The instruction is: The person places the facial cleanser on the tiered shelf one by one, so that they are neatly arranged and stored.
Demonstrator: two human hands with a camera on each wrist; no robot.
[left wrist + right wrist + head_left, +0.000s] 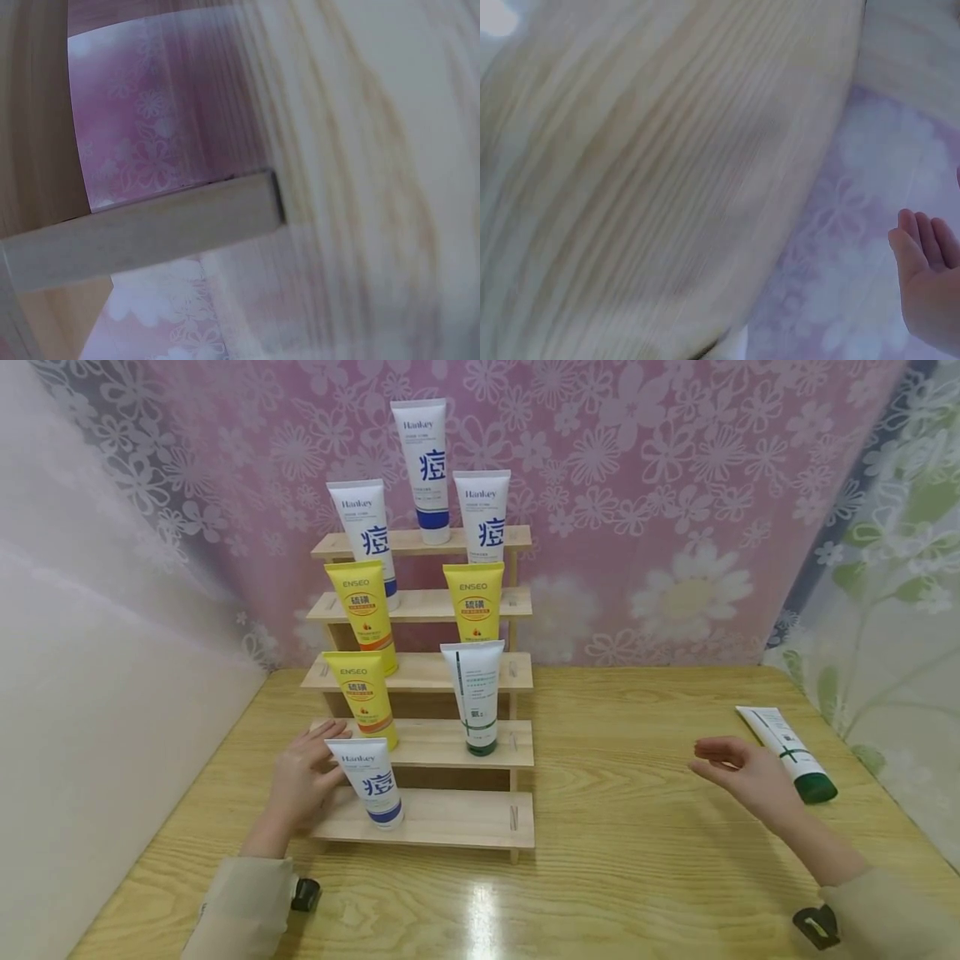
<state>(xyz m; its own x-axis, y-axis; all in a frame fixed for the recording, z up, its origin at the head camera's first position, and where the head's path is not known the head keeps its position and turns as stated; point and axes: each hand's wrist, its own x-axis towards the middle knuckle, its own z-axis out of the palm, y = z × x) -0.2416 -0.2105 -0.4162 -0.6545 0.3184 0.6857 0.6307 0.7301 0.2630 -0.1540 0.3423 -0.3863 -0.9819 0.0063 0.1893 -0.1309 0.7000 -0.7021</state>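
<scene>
My left hand (300, 772) is at the left side of a stepped wooden rack (457, 818), its fingers by the ends of the two lowest shelves. Just in front of its thumb, a white-and-blue tube (369, 781) stands tilted on the bottom shelf. A yellow tube (363, 697) stands one step up, near the fingertips. Over the table on the right hovers my right hand (750, 777), fingers loosely bent and holding nothing; it also shows at the right edge of the right wrist view. Beside it lies a white tube with a green cap (787, 747).
Higher on the rack stand several more tubes: a white-and-green one (476, 693), yellow ones (363, 610) and white-and-blue ones (422, 460). The wooden table (615, 860) meets a pink floral backdrop (600, 510) behind and pale walls at both sides.
</scene>
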